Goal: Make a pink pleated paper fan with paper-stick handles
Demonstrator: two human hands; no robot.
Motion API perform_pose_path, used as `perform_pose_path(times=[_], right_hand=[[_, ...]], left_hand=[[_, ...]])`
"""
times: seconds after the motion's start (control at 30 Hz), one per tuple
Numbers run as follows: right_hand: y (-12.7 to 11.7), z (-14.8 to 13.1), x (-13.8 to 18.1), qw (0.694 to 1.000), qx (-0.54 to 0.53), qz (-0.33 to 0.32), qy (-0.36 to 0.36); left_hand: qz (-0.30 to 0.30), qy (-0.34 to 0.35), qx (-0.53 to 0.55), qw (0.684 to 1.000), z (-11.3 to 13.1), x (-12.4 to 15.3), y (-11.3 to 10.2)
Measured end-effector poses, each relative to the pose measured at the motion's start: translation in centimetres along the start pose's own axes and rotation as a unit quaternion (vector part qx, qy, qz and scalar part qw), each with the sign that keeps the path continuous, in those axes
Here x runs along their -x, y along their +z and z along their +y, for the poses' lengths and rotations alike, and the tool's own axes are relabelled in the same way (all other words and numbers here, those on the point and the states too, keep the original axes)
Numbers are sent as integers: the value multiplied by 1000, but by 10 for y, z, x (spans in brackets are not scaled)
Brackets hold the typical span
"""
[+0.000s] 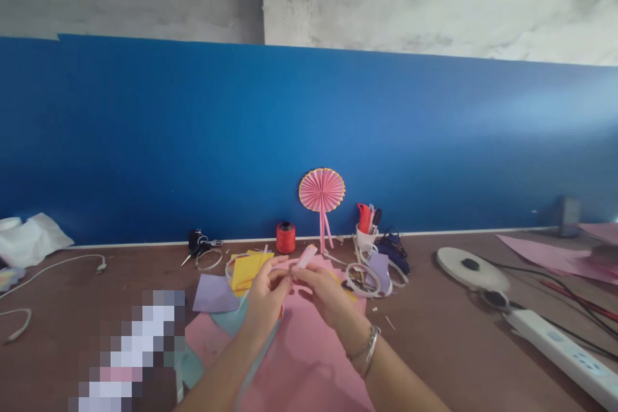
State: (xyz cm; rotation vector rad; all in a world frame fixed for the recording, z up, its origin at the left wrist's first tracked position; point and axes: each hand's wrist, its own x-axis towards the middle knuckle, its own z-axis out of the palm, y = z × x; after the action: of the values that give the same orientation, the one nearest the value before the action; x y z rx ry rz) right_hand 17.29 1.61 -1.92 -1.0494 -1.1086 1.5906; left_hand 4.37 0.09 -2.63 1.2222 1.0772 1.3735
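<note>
Head view: small folded pink paper strip [306, 256] at lower centre of frame, tilted. Left hand [264, 286] and right hand [322, 288]: fingertips of both clamped on its lower end. Large flat pink paper sheet [309, 367] beneath, bottom centre. Round pleated pink paper fan [322, 190] with yellow rim mid-frame, before blue partition [193, 135].
</note>
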Motion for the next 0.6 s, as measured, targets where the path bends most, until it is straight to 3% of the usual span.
perform_pose_path(times=[0.13,0.6], right_hand=[[-6,-3,-5,994,-87,66,-25],[-22,-7,-12,988,-99,108,-42]], left_hand=[[-11,5,2,1000,-7,1,2],[-38,10,-6,999,-4,3,5]])
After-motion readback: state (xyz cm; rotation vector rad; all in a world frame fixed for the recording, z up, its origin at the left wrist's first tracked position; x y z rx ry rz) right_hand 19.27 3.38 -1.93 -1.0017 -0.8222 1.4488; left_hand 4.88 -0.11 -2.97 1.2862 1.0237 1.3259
